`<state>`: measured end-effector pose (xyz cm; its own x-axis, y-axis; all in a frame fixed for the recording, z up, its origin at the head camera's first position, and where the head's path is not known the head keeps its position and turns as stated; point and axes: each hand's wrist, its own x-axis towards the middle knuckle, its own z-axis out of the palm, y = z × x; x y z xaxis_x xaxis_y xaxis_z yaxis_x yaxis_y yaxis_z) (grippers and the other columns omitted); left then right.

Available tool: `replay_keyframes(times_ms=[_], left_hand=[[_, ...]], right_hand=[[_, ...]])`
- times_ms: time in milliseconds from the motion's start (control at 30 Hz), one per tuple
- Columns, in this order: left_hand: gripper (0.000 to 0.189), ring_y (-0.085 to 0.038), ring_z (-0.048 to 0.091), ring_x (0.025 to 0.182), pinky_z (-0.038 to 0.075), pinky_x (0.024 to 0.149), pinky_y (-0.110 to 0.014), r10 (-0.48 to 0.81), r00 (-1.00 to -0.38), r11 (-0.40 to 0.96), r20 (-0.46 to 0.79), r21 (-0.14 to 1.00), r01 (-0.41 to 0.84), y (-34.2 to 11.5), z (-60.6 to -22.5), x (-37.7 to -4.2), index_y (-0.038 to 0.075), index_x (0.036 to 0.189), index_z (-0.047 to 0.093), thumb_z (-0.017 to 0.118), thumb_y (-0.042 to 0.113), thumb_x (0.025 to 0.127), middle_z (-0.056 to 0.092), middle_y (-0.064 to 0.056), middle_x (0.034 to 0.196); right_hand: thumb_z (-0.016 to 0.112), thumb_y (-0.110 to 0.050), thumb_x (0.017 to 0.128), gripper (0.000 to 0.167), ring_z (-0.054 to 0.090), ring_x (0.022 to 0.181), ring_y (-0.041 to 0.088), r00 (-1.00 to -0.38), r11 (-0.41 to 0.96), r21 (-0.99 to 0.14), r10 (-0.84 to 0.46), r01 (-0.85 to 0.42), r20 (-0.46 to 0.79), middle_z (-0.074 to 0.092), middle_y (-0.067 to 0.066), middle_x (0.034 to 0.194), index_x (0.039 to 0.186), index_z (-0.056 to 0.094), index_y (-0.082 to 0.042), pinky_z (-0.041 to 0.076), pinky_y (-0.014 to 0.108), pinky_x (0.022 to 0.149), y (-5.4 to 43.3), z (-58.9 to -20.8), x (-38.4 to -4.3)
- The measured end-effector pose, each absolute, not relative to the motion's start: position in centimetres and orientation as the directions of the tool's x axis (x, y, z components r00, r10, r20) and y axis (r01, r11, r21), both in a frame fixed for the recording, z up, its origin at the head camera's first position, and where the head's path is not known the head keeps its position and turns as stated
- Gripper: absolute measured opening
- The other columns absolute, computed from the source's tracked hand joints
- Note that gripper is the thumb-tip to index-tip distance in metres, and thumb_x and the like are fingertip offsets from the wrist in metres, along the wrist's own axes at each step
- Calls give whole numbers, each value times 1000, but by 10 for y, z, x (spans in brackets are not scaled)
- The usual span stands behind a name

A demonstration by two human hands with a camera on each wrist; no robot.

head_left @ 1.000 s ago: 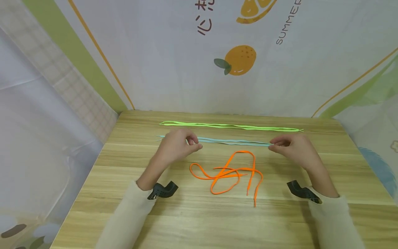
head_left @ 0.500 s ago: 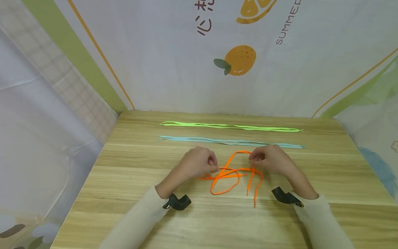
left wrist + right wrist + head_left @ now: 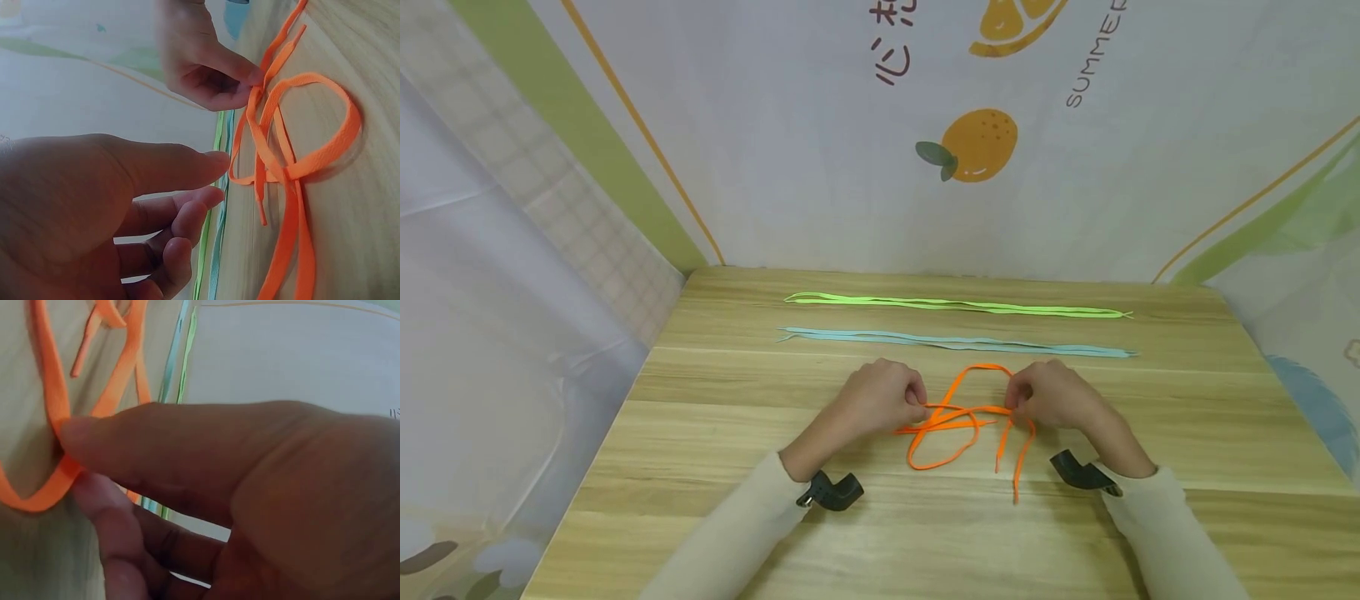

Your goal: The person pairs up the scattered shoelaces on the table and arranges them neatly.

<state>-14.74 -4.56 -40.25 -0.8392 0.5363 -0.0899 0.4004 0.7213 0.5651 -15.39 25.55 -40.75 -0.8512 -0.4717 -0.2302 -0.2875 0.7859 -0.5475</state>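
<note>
A flat orange shoelace [image 3: 985,367] lies in loose, crossing loops on the table, one tipped end trailing toward the front. My right hand [image 3: 1051,395] is at the right side of these loops; in the right wrist view its thumb and index finger pinch a strand of the orange shoelace [image 3: 55,403]. Over the left side of the tangle is my left hand [image 3: 883,398], hiding part of a loop. The left wrist view shows a gap between its thumb [image 3: 206,164] and loosely bent fingers, with nothing held there.
Behind the hands, a light blue shoelace [image 3: 1108,352] lies folded and stretched straight from left to right. Farther back, a neon green shoelace [image 3: 1060,312] runs nearly parallel to it. A printed curtain [image 3: 820,192] hangs along the wooden table's [image 3: 925,542] back edge.
Both hands have left the light blue shoelace, coming nearer and inward to the orange one. Over the last half second the right hand has lowered slightly and pinched an orange strand.
</note>
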Motion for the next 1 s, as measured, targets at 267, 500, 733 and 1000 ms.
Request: replay_keyframes(times_ms=[267, 500, 733, 1000], left_hand=[[11, -10, 58, 73, 48, 68, -28, 558, -828, 701, -51, 564, 438, -41, -402, -144, 18, 90, 78, 87, 23, 95, 63, 12, 76], [18, -10, 59, 78, 49, 71, -26, 617, -782, 618, 87, 561, 551, -32, -406, -139, 11, 108, 84, 89, 22, 95, 66, 6, 87], [19, -7, 57, 75, 47, 68, -22, 645, -741, 525, 188, 596, 608, -25, -410, -133, 12, 111, 85, 89, 19, 94, 68, 2, 89], [6, -4, 53, 71, 45, 66, -20, 665, -709, 463, 234, 616, 637, -23, -411, -131, 13, 98, 84, 87, 11, 94, 68, 5, 88]], right_hand=[[84, -5, 88, 17, 56, 75, 13, -830, 753, -564, -521, -339, -196, 66, -11, 78, 81, 76, -18, 50, 34, 70, 253, -409, -153], [88, -8, 89, 14, 59, 74, 8, -797, 668, -621, -593, -409, -113, 67, -14, 79, 84, 79, -16, 53, 30, 70, 239, -398, -146], [85, -2, 91, 11, 61, 76, 7, -777, 610, -673, -624, -418, -83, 71, -12, 83, 90, 81, -11, 55, 28, 70, 223, -387, -134], [85, 0, 90, 14, 59, 70, 8, -775, 556, -734, -629, -390, -64, 65, -12, 77, 89, 79, -12, 51, 26, 64, 220, -386, -129]])
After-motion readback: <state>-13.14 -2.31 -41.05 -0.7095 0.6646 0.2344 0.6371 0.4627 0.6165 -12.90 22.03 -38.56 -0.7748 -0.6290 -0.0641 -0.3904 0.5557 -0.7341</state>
